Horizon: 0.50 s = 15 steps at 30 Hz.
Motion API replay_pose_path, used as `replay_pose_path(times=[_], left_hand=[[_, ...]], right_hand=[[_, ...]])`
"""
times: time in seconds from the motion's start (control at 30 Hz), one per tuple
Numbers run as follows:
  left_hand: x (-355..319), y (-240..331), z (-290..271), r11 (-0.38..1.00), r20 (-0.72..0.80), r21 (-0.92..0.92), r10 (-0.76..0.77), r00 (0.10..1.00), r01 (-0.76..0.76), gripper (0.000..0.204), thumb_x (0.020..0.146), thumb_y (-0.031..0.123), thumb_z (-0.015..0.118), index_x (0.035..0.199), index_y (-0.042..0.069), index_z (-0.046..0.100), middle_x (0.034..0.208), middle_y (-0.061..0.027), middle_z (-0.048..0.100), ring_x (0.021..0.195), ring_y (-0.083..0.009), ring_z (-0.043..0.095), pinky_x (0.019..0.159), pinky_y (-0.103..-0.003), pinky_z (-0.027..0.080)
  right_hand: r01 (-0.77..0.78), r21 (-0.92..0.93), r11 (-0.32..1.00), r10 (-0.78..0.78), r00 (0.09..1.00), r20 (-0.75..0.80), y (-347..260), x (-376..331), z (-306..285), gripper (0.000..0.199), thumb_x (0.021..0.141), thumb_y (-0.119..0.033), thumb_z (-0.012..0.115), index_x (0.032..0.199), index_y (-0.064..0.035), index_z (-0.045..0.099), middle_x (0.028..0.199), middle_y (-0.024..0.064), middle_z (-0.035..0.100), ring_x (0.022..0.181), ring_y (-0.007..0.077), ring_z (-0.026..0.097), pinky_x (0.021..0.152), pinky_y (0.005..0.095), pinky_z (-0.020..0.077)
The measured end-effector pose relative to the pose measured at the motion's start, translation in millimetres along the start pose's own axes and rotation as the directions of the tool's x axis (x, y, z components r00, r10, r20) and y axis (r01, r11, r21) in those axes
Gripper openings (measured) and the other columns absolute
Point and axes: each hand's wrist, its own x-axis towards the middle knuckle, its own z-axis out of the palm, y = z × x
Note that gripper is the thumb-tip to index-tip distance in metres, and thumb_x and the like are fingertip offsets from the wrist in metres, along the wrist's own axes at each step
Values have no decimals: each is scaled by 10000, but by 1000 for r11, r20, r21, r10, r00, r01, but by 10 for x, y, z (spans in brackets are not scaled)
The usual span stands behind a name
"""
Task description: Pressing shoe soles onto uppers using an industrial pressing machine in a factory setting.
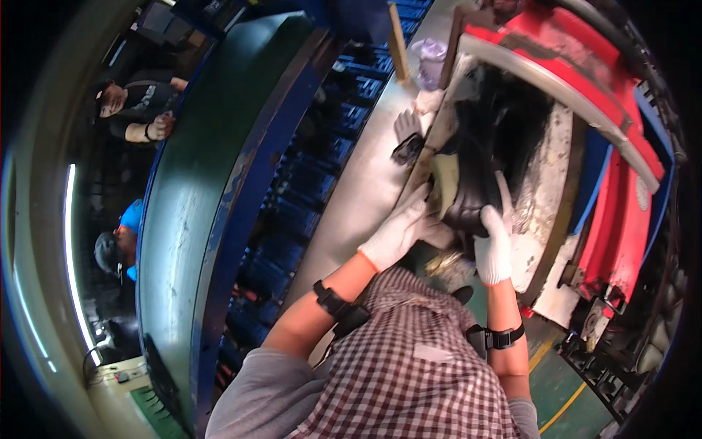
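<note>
Fingers of the white-gloved right hand (496,247) hold a shiny black thing (474,194) by its near end. I can't tell if the left hand (398,233) grips it too. It's left of the red machine (621,234).

My right fingers (488,219) grip glossy black piece (468,194), left fingers (434,231) beside its near end. Grey glove (407,126) on desk (358,183), green belt (175,271) further left.
</note>
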Motion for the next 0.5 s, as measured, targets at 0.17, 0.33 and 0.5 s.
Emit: replay_pose_path(times=[0.17,0.33,0.5], left_hand=[[-298,8,-150,871,-205,-492,-120,971,3,535,921,384,612,1360,79,610,1291,-135,682,1178,-303,648,1101,-500,487],[-499,249,-947,956,-658,-260,-69,750,-140,612,814,493,637,1353,208,585,1374,-90,613,1295,-340,575,1118,-624,408],[-172,587,-2471,999,-836,-24,-8,549,-22,614,795,430,703,1357,247,538,1354,-74,573,1246,-341,539,1051,-651,397]], right_hand=[[120,-620,776,175,902,395,236,-244,52,754,978,-287,655,1606,-20,334,1627,220,378,1537,341,313,1259,417,218],[345,-937,47,-120,934,338,252,-232,-251,560,916,-274,711,1429,-94,577,1381,200,599,1373,444,471,1177,543,339],[287,-945,-157,-234,919,318,379,-264,-381,397,868,-159,740,1254,-104,670,1193,135,685,1205,374,593,1052,515,446]])
